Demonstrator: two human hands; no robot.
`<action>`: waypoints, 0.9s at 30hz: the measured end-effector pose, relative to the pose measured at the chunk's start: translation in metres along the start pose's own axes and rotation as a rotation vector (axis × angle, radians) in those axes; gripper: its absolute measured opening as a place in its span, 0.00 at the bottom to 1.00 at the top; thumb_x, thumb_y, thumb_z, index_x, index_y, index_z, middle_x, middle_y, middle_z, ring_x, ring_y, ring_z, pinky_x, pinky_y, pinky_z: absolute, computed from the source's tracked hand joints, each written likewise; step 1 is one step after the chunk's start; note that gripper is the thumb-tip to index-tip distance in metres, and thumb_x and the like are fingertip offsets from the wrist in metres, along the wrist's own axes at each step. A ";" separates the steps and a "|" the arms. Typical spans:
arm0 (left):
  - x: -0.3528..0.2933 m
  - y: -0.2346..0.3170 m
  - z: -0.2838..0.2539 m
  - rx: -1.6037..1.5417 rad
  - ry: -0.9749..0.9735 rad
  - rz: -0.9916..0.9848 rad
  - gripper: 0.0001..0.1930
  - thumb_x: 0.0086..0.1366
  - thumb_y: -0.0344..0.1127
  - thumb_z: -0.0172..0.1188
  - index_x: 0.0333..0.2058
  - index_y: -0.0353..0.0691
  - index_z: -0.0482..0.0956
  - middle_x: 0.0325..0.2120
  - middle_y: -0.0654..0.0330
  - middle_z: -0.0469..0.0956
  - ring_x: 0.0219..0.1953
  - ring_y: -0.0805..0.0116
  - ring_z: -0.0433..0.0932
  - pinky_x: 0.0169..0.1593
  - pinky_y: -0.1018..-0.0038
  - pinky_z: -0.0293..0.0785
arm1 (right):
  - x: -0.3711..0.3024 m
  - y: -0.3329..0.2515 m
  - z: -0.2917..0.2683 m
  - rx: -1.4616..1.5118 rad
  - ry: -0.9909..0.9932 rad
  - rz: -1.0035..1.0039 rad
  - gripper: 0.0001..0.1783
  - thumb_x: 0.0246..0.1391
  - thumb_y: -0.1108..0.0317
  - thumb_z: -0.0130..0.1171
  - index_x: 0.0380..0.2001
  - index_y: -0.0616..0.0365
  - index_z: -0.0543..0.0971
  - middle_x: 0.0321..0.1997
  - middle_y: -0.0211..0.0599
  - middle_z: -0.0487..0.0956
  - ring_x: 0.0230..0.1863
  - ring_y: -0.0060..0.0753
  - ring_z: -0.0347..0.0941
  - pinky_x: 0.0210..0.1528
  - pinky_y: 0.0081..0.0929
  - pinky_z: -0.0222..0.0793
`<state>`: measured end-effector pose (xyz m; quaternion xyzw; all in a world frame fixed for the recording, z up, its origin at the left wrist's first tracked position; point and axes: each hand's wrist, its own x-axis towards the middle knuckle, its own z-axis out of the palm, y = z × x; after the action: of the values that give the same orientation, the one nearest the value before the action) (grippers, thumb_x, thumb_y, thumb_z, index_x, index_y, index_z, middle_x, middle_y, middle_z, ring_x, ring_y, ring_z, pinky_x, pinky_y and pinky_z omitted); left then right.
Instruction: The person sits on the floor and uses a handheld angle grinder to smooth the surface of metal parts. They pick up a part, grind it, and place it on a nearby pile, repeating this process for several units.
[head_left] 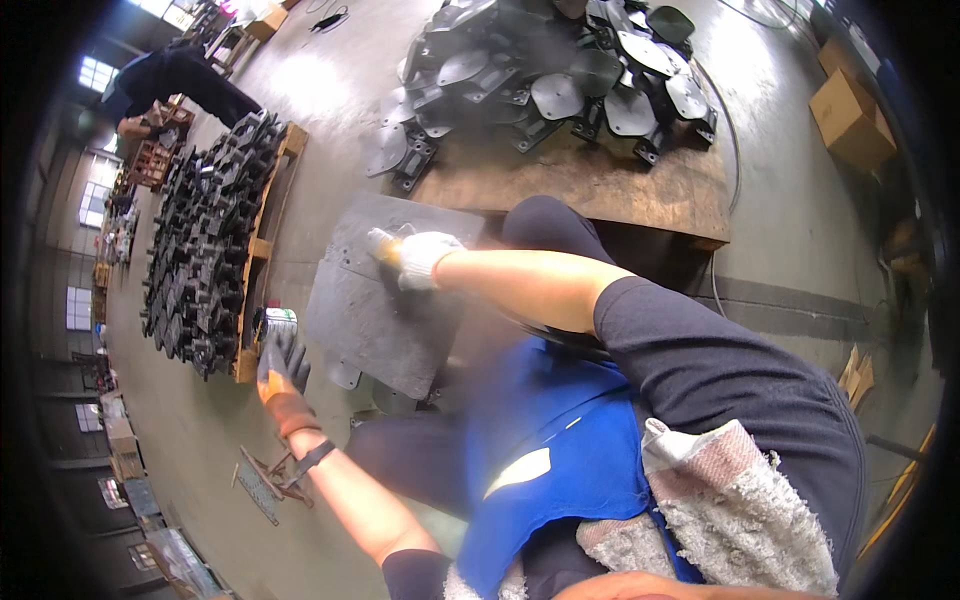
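Observation:
My left hand (283, 368), in a grey and orange work glove, is stretched out to the left, closed around a small can (279, 319) with a white and green label. A white knit glove covers my right hand (428, 259), which is over a dark flat metal plate (385, 320) in front of me. Its fingers are closed on a short yellowish object with a pale end (382, 246); blur keeps me from telling its kind. Beneath the plate's lower edge, other metal parts (345, 375) show in part.
Metal parts with rounded plates (560, 95) are heaped on a wooden platform (610, 185) ahead. Left, a pallet (262, 245) carries stacked dark castings (205, 250). Someone (180, 85) bends beyond it. A metal stand (268, 484) is lower left; a cardboard box (850, 120) is right.

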<state>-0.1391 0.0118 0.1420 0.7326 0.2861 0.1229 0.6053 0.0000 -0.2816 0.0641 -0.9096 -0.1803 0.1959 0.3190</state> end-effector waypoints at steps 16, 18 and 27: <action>0.033 -0.042 0.087 0.149 -0.038 -0.232 0.25 0.71 0.51 0.57 0.61 0.46 0.77 0.56 0.61 0.82 0.52 0.59 0.84 0.50 0.66 0.74 | -0.157 0.267 -0.067 0.336 0.608 0.567 0.34 0.56 0.38 0.63 0.51 0.59 0.82 0.51 0.52 0.84 0.54 0.51 0.80 0.58 0.40 0.72; 0.036 -0.040 0.084 0.147 -0.024 -0.239 0.24 0.72 0.51 0.55 0.61 0.47 0.77 0.57 0.63 0.82 0.53 0.60 0.83 0.51 0.66 0.74 | -0.176 0.276 -0.062 0.338 0.472 0.622 0.33 0.57 0.38 0.63 0.48 0.59 0.83 0.45 0.49 0.85 0.50 0.50 0.80 0.54 0.40 0.73; 0.033 -0.037 0.109 0.176 -0.010 -0.138 0.24 0.75 0.50 0.56 0.60 0.40 0.78 0.52 0.58 0.85 0.43 0.65 0.87 0.38 0.76 0.77 | -0.104 0.391 -0.074 1.203 0.620 0.634 0.26 0.61 0.44 0.66 0.45 0.57 0.79 0.33 0.40 0.78 0.32 0.39 0.76 0.37 0.36 0.76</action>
<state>-0.0647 -0.0546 0.0753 0.7621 0.3425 0.0518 0.5470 0.0250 -0.6523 -0.1123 -0.6002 0.3270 0.0778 0.7258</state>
